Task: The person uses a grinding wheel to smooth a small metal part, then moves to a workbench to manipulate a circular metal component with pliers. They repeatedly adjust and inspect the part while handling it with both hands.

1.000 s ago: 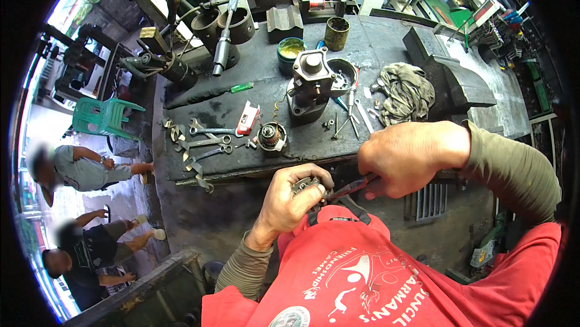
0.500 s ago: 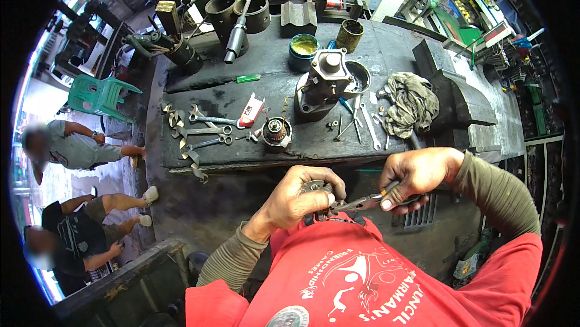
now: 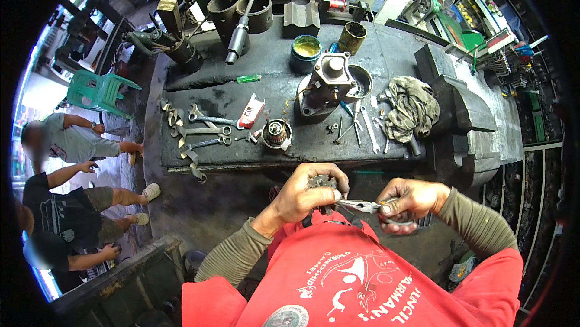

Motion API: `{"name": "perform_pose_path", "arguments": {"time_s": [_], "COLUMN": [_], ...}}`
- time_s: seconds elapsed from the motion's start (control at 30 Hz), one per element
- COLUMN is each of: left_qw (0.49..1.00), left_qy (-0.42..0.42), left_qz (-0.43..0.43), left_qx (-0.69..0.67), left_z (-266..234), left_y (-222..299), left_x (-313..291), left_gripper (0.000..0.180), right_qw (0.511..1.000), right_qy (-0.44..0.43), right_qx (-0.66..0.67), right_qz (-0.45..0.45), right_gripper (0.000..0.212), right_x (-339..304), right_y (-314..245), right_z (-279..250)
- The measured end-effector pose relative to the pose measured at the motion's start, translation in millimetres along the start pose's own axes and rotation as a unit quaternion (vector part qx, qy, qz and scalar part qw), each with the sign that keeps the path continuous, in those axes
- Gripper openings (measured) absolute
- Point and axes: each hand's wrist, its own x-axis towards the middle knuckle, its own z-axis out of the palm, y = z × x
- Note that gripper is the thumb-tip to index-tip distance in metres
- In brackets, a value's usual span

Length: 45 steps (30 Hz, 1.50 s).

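The left hand curls around a part, covering much of it; what shows is dark, rough metal, its exact form hard to make out, held in front of the red shirt. The right hand grips pliers, hiding some of the handles; whether their tapered, shiny tip touches the part I cannot tell. A crumpled rag lies on the dark bench.

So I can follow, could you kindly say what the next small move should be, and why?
I'd probably squeeze the silver-grey metal pliers gently: the right hand grips them, and their nose is at the dark, roundish metal part in the left hand.
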Motion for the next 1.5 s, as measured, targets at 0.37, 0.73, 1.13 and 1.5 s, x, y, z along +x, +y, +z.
{"name": "perform_pose_path", "arguments": {"time_s": [0.37,0.73,1.13,1.5], "left_qw": [0.977,0.971,0.992,0.985], "left_qy": [0.186,0.134,0.043,-0.040], "left_qz": [0.051,-0.055,-0.097,-0.141], "left_qx": [0.094,0.192,0.065,-0.087], "left_z": [11.7,20.8,6.9,-8.1], "left_y": [-12.5,-1.3,1.3,3.9], "left_x": [2.9,0.5,13.9,29.1], "left_gripper": [0.018,0.016,0.022,0.029], "right_qw": [0.946,0.946,0.975,0.964], "right_qy": [0.281,0.286,0.164,0.027], "right_qx": [-0.144,-0.152,0.064,0.162], "right_qz": [-0.075,-0.027,-0.133,-0.209], "right_gripper": [0.038,0.031,0.031,0.030], "right_x": [24.7,26.6,31.4,41.9], "right_y": [23.9,36.1,66.5,93.8], "right_z": [57.9,64.3,46.2,21.0]}}
